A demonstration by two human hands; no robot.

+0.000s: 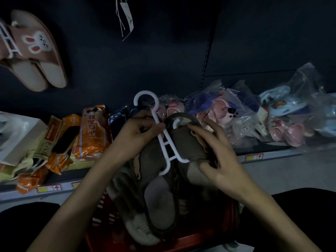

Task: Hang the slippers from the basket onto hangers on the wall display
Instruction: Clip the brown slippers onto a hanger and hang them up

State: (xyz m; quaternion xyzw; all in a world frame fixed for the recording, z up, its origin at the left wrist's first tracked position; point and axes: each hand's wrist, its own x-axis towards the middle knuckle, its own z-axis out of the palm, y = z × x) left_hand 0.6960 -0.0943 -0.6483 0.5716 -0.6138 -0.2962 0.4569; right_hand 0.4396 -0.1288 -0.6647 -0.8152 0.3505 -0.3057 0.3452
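Note:
A white plastic hanger [168, 148] with a round hook at its top lies across a pair of grey-brown slippers [158, 188] held above the red basket [192, 239]. My left hand [136, 131] pinches the hanger's stem just below the hook. My right hand [216, 151] grips the right slipper's upper, fingers spread over it beside the hanger's right arm. A pink pair of rabbit slippers [34, 51] hangs on a white hanger on the dark wall panel at upper left.
A low shelf runs across the middle: orange packaged slippers [91, 133] and a white box [20, 135] at left, bagged pink and blue slippers [269, 113] at right. A paper tag [127, 17] dangles from the wall above. My dark-clad knees flank the basket.

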